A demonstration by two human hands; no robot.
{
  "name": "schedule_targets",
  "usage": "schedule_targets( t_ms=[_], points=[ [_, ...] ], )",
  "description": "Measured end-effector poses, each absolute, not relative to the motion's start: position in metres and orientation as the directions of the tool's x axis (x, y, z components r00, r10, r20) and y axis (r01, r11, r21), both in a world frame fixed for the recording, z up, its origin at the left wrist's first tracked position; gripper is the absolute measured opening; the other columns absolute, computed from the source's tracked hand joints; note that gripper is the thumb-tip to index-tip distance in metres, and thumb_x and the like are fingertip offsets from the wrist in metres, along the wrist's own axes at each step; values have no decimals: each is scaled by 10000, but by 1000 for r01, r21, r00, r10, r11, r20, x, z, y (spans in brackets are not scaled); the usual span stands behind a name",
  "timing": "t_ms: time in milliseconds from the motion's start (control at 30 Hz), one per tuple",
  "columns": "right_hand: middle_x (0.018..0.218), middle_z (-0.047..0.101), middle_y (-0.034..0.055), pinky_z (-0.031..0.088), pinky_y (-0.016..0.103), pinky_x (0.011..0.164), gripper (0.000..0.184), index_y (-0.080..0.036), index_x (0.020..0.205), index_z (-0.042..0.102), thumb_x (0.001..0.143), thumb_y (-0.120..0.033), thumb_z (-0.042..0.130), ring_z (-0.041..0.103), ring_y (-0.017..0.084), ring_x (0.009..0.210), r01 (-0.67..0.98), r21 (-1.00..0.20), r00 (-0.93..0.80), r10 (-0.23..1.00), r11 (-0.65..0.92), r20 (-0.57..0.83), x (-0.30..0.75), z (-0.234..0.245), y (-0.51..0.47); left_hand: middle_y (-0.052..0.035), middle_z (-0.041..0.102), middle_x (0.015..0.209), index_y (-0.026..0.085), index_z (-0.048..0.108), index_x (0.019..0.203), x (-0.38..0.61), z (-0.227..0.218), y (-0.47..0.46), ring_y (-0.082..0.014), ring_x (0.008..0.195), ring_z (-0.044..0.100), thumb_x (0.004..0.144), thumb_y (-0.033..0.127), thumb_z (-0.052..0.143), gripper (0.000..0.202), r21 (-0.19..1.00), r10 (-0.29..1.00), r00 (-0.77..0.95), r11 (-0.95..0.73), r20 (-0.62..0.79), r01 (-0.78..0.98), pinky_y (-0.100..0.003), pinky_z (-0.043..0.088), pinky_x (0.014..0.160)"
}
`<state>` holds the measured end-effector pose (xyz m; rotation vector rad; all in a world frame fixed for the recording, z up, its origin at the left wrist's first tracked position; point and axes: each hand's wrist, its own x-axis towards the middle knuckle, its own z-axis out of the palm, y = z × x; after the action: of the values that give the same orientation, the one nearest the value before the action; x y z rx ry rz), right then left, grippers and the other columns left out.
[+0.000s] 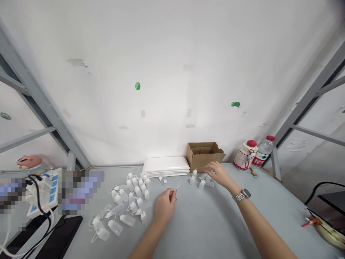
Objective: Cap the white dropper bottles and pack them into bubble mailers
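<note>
My left hand (165,204) is closed in a pinch above the middle of the table, with a thin white plastic piece (177,187) sticking up from the fingertips; its exact kind is too small to make out. My right hand (217,173), a watch on its wrist, reaches with fingers stretched over a small group of translucent squeeze bottles in front of the cardboard box. One bottle (202,185) there stands upright and another (209,183) lies on its side. Small white tips (165,181) lie beyond my left hand. Left of it are several squeeze bottles (115,227) with white caps, some standing, some lying.
A stack of white flat boxes (165,167) and an open cardboard box (205,158) stand against the wall. At the right are a white jar (245,155), a plastic bottle (264,151) and pliers (253,173). A power strip (52,189), cables and a black phone-like slab (59,237) lie left.
</note>
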<state>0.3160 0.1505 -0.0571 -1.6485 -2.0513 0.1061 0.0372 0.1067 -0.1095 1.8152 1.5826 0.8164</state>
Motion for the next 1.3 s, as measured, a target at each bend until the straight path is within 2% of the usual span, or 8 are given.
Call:
schedule_targets(
  t_ms=[133, 200, 533, 667, 767, 933, 1133, 1300],
  points=[
    [951, 675, 82, 406, 350, 824, 174, -178, 914, 694, 802, -209, 564, 552, 243, 945, 966, -90, -234, 966, 244, 110, 303, -52, 158, -9, 680, 709, 220, 573, 779, 37, -110, 107, -160, 670, 592, 884, 350, 390, 248, 762, 993, 103, -112, 59, 638, -245, 360, 639],
    [958, 673, 85, 396, 334, 820, 180, -168, 921, 695, 792, -185, 571, 549, 241, 965, 971, -4, -240, 969, 240, 53, 299, -54, 161, -9, 680, 705, 218, 574, 778, 37, -109, 107, -160, 664, 591, 884, 339, 392, 243, 758, 992, 104, -117, 66, 642, -246, 363, 642],
    [888, 690, 115, 368, 321, 786, 209, -140, 809, 713, 757, -47, 533, 561, 251, 943, 928, 175, -325, 945, 328, -46, 289, -61, 169, -13, 683, 693, 223, 577, 778, 38, -111, 105, -166, 658, 606, 871, 341, 403, 231, 773, 990, 94, -143, 108, 618, -259, 392, 645],
    [872, 691, 127, 360, 336, 801, 268, -127, 787, 708, 778, -8, 467, 560, 252, 938, 910, 214, -350, 935, 354, -59, 286, -65, 170, -18, 696, 696, 224, 557, 766, 40, -117, 109, -163, 652, 641, 839, 361, 453, 187, 889, 996, 50, -90, 76, 449, -267, 439, 652],
    [871, 690, 133, 360, 333, 796, 278, -129, 801, 701, 782, 0, 456, 562, 246, 934, 907, 220, -356, 933, 359, -55, 285, -69, 171, -49, 713, 698, 207, 509, 725, 43, -117, 114, -175, 604, 670, 768, 437, 546, 236, 988, 993, 59, 90, -98, 128, -270, 477, 584],
    [856, 688, 132, 371, 316, 779, 276, -133, 786, 695, 796, -5, 450, 577, 235, 910, 916, 196, -351, 936, 350, -30, 286, -76, 172, -93, 726, 699, 181, 494, 706, 42, -106, 119, -205, 600, 694, 541, 521, 749, 455, 930, 955, 101, 295, -279, -218, -277, 516, 544],
    [896, 678, 97, 393, 300, 774, 236, -163, 828, 681, 818, -78, 461, 586, 212, 898, 942, 106, -324, 945, 318, 40, 296, -74, 166, -103, 718, 689, 166, 512, 712, 41, -103, 119, -219, 608, 697, 476, 529, 788, 513, 906, 947, 99, 320, -304, -278, -296, 540, 558],
    [952, 654, 95, 435, 337, 803, 241, -180, 954, 659, 856, -196, 439, 586, 233, 912, 980, -148, -82, 946, 134, 315, 321, -78, 154, -101, 713, 684, 164, 521, 729, 42, -107, 120, -223, 600, 696, 482, 569, 764, 533, 920, 956, 96, 295, -279, -259, -296, 538, 534]
  ],
)
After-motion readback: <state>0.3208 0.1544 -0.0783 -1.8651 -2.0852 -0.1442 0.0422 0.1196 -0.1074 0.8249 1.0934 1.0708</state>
